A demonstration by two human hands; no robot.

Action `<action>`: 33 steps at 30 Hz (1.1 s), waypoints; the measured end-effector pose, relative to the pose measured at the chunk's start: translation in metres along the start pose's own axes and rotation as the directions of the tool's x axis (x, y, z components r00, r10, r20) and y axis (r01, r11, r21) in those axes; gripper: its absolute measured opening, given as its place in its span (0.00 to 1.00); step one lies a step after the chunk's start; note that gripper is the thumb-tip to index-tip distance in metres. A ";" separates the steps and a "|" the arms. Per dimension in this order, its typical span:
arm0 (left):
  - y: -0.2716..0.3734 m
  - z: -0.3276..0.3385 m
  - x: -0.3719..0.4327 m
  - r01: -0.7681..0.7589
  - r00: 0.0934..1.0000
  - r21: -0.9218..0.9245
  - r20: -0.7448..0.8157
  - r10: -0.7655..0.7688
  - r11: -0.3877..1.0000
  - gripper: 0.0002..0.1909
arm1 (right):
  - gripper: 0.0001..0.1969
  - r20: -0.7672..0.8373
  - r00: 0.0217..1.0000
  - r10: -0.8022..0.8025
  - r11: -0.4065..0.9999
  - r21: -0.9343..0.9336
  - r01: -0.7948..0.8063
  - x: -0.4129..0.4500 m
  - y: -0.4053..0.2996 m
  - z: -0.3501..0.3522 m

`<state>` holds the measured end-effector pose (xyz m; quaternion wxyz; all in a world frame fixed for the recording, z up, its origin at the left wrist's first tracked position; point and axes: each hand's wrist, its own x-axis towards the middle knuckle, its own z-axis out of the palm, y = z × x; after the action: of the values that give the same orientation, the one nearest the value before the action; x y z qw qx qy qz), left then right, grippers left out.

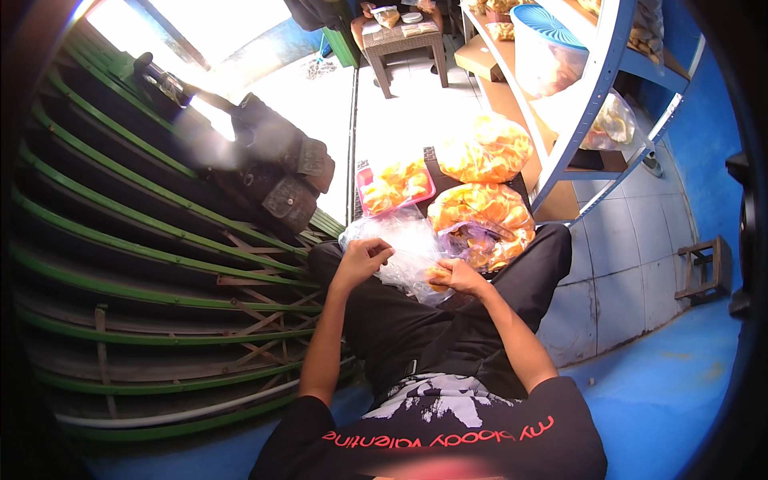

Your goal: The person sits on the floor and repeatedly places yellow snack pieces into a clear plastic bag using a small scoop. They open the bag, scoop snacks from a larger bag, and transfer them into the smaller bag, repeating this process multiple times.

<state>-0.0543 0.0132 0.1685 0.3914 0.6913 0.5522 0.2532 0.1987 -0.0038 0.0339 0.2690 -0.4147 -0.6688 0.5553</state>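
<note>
My left hand (363,263) is over a heap of clear plastic bags (399,237), its fingers bent together; whether it pinches something thin cannot be told. In my right hand (462,277) is a small clear bag with orange chips (439,276), held above my lap. Beyond the bags stands a pink tray (395,205) with orange chips in it. A large clear bag of orange chips (486,210), with crumpled purple plastic (471,238) at its near side, lies to the right. Another big bag of chips (489,150) rests just behind it.
A metal shelf (585,117) at the right holds snack bags and a clear tub with a blue lid (552,25). Green folding-gate bars (180,300) fill the left, with dark saddlebags (288,162) near them. Another person sits behind a wicker stool (402,39). A small wooden stool (705,270) is far right.
</note>
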 end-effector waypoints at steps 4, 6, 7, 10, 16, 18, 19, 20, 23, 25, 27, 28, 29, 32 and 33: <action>-0.001 -0.014 0.003 0.185 0.982 -0.079 -0.008 -0.186 0.980 0.12 | 0.21 -0.056 0.998 0.003 0.999 -0.045 -0.006 0.000 0.004 -0.001; 0.005 -0.012 0.001 -0.147 0.989 -0.019 -0.020 0.146 0.989 0.22 | 0.21 -0.024 0.999 0.025 0.999 -0.043 -0.026 -0.001 0.004 -0.002; 0.009 -0.008 -0.001 -0.274 0.961 0.027 -0.022 0.275 0.961 0.27 | 0.21 -0.003 0.996 0.091 0.993 -0.077 -0.091 -0.001 0.003 -0.002; 0.019 0.012 -0.006 -0.374 0.921 0.253 0.210 0.327 0.892 0.36 | 0.25 0.065 0.995 0.076 0.996 -0.060 -0.072 -0.003 -0.002 0.001; 0.019 0.023 0.010 -0.368 0.904 0.088 0.266 0.334 0.926 0.09 | 0.27 0.156 0.986 0.064 0.991 -0.129 -0.043 -0.004 -0.017 0.006; 0.018 0.022 0.011 -0.356 0.913 0.046 0.230 0.337 0.933 0.06 | 0.28 0.183 0.980 0.074 0.987 -0.153 -0.046 -0.004 -0.021 0.003; 0.018 0.022 0.011 -0.345 0.918 0.052 0.226 0.325 0.937 0.06 | 0.27 0.198 0.977 0.075 0.987 -0.154 -0.044 -0.004 -0.022 0.002; 0.019 0.021 0.011 -0.326 0.923 0.048 0.231 0.307 0.944 0.06 | 0.27 0.208 0.976 0.069 0.988 -0.153 -0.038 -0.004 -0.023 0.002; 0.023 0.016 0.012 -0.311 0.931 0.033 0.209 0.298 0.950 0.06 | 0.27 0.218 0.975 0.044 0.996 -0.086 -0.025 -0.003 -0.023 0.003; 0.024 0.013 0.012 -0.314 0.934 0.007 0.181 0.308 0.949 0.07 | 0.26 0.186 0.982 0.027 0.997 -0.081 -0.012 -0.002 -0.022 0.005; 0.022 0.012 0.014 -0.356 0.931 -0.002 0.081 0.355 0.934 0.08 | 0.25 0.163 0.986 0.037 0.997 -0.078 -0.024 -0.001 -0.020 0.006; 0.018 0.012 0.014 -0.397 0.918 0.008 -0.006 0.397 0.918 0.09 | 0.24 0.136 0.990 0.039 0.997 -0.072 -0.029 -0.002 -0.019 0.007; 0.014 0.015 0.014 -0.437 0.895 0.022 -0.092 0.437 0.899 0.11 | 0.24 0.112 0.993 0.037 0.998 -0.062 -0.031 -0.002 -0.018 0.007; -0.003 0.032 0.011 -0.275 0.898 -0.271 -0.415 0.146 0.922 0.29 | 0.23 -0.027 0.999 -0.024 1.000 -0.004 0.024 0.000 -0.020 0.008; -0.009 0.045 0.007 -0.250 0.866 -0.425 -0.501 0.004 0.870 0.33 | 0.23 -0.083 0.996 -0.023 1.000 0.011 0.024 0.000 -0.022 0.011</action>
<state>-0.0227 0.0088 0.1351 0.3799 0.5239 0.5045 0.5716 0.1843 -0.0106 0.0523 0.3054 -0.4280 -0.6585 0.5384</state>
